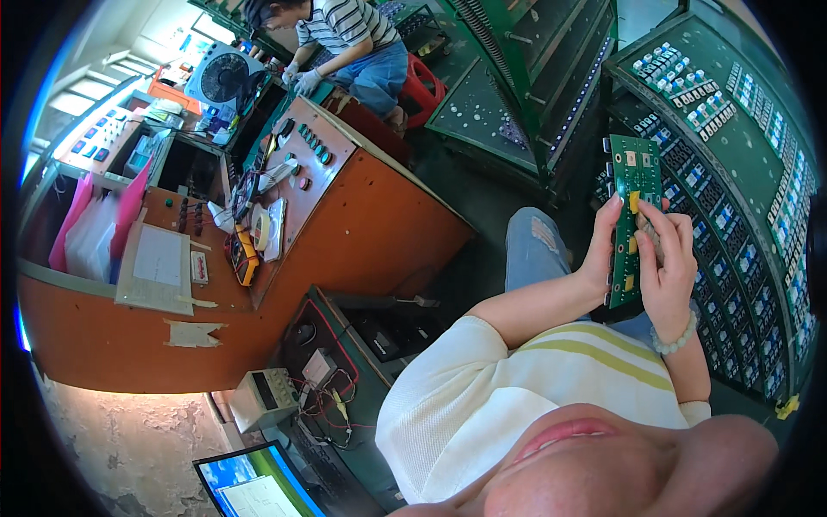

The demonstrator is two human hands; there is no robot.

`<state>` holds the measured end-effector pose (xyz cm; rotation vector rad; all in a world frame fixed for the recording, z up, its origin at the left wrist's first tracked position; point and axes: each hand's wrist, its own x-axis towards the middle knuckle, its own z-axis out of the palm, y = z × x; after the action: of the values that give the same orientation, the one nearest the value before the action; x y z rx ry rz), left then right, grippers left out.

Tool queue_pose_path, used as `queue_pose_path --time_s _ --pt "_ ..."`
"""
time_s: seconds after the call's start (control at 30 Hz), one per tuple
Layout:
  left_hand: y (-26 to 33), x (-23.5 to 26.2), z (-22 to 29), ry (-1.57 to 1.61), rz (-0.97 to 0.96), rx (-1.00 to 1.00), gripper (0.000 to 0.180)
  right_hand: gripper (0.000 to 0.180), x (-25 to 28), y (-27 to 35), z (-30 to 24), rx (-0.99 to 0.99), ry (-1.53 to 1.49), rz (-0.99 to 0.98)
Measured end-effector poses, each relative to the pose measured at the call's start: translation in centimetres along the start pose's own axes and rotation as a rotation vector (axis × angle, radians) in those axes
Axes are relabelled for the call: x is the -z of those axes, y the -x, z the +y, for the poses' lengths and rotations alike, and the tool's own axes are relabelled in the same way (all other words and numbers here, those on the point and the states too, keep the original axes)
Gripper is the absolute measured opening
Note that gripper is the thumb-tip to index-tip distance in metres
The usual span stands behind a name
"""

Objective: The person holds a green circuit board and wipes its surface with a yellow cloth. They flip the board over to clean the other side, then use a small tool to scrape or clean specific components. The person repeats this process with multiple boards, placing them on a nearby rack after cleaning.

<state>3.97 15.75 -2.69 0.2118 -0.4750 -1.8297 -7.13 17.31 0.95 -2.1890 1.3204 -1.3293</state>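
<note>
A long green circuit board with several yellow pieces on its face is held upright before my lap. My left hand is closed on the board's left edge. Over the board's face bends my right hand, its thumb and fingertips beside the yellow piece. Something brownish shows between these fingers, too hidden to name. A bracelet of pale beads circles my right wrist.
To my right, slanted green racks carry rows of small blue, white and black parts. A green metal shelf stands ahead. On the left are an orange-brown bench, a power supply and a monitor. A gloved co-worker sits beyond.
</note>
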Motion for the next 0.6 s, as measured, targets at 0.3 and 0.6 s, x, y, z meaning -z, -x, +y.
queue_pose_path --time_s 0.3,0.6 --pt "0.4 -0.1 0.7 -0.030 0.128 0.067 0.072 0.032 -0.2 -0.1 -0.1 0.046 0.107 0.053" --pt "0.9 -1.0 2.6 -0.036 0.127 0.059 0.068 0.030 1.3 -0.3 1.1 -0.006 -0.066 0.162"
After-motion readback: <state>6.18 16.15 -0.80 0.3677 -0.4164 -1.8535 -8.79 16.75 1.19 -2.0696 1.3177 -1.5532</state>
